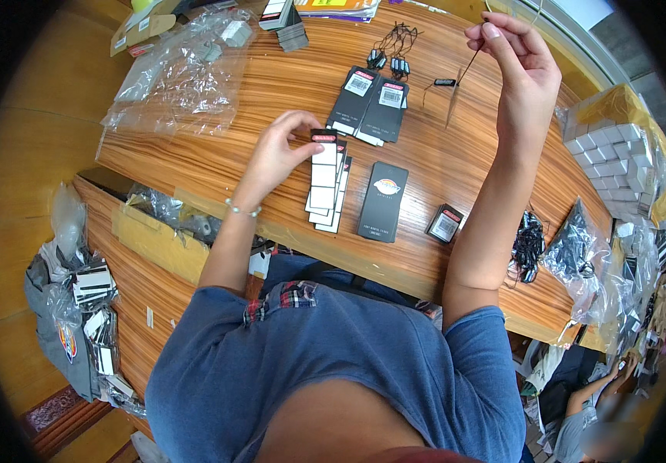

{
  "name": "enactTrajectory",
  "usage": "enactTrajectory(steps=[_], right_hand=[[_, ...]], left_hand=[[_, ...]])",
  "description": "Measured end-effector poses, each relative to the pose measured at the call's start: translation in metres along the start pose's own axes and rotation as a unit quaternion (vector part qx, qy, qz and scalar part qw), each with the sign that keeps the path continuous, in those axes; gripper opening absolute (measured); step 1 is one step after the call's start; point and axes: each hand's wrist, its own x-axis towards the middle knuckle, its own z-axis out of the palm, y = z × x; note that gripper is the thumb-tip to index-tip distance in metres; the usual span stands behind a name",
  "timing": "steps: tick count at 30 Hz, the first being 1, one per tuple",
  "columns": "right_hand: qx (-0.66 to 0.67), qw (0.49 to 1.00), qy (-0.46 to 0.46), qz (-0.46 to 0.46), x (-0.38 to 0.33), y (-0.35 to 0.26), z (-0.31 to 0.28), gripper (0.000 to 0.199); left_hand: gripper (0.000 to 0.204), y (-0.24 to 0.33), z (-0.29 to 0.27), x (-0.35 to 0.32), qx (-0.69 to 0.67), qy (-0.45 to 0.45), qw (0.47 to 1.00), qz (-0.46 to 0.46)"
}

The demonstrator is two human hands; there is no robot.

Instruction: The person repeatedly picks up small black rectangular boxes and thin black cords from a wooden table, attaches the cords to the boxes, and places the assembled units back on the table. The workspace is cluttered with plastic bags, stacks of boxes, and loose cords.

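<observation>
At the upper right, my right hand [520,65] is raised, its thumb and finger pinching a thin black hang-tag string [469,64]. A small black plastic seal [445,82] hangs from this string. My left hand [280,147] holds the top end of a long black-and-white label card [323,174] between thumb and fingers. That card lies over several similar ones, fanned in a stack on the table. Just right of them lies a dark grey hang tag [383,201] with an oval logo. Beyond it, two stacks of dark tags [367,106] with barcode stickers sit side by side.
Bundles of black strings [389,58] lie at the far side, with more strings [528,247] by my right arm. A small sticker stack [445,223] sits near the front edge. A clear plastic bag [182,77] is at far left, a wrapped block of small white boxes [615,147] at right.
</observation>
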Motion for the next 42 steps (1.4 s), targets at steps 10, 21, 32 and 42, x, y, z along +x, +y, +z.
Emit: enactTrajectory(steps=[10,21,32,42], right_hand=[[0.036,0.998,-0.04,0.02,-0.002,0.0,0.019,0.017],[0.012,0.998,-0.023,0.058,-0.008,0.012,0.036,0.02],[-0.075,0.996,-0.02,0.037,-0.011,0.013,0.042,0.021],[-0.089,0.995,-0.045,0.024,-0.012,0.01,0.042,0.021]], left_hand=[[0.028,0.083,-0.013,0.126,-0.28,0.109,0.951,0.067],[0.013,0.095,0.009,0.124,-0.265,0.136,0.95,0.097],[0.015,0.088,-0.004,0.119,-0.037,0.114,0.976,0.181],[0.012,0.087,-0.011,0.119,0.031,0.118,0.964,0.236]])
